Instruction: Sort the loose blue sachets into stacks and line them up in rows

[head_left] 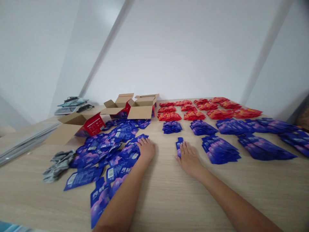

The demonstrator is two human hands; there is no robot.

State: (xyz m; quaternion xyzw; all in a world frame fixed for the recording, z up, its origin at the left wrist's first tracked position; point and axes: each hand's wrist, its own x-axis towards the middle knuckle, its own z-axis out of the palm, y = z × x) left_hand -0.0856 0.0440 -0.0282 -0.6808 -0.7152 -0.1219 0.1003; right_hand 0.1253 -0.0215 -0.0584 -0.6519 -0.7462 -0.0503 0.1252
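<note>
My left hand (146, 149) rests at the right edge of a loose pile of blue-purple pouches (96, 151), its fingers spread over a pouch there. My right hand (189, 157) lies flat, palm down, on a single blue pouch (179, 144) on the table. That pouch's spout end points away from me, and its lower part is hidden beneath the hand. Just right of my right hand is a fanned stack of blue pouches (219, 149). Pouches in the left pile lie at mixed angles, some with barcodes up.
Rows of red pouch stacks (191, 115) lie at the back right, with more blue stacks (264, 148) in front. Open cartons (94, 125) stand behind the pile. Grey gloves (59, 164) and long grey strips (29, 141) lie left. A white wall (188, 48) bounds the table's back.
</note>
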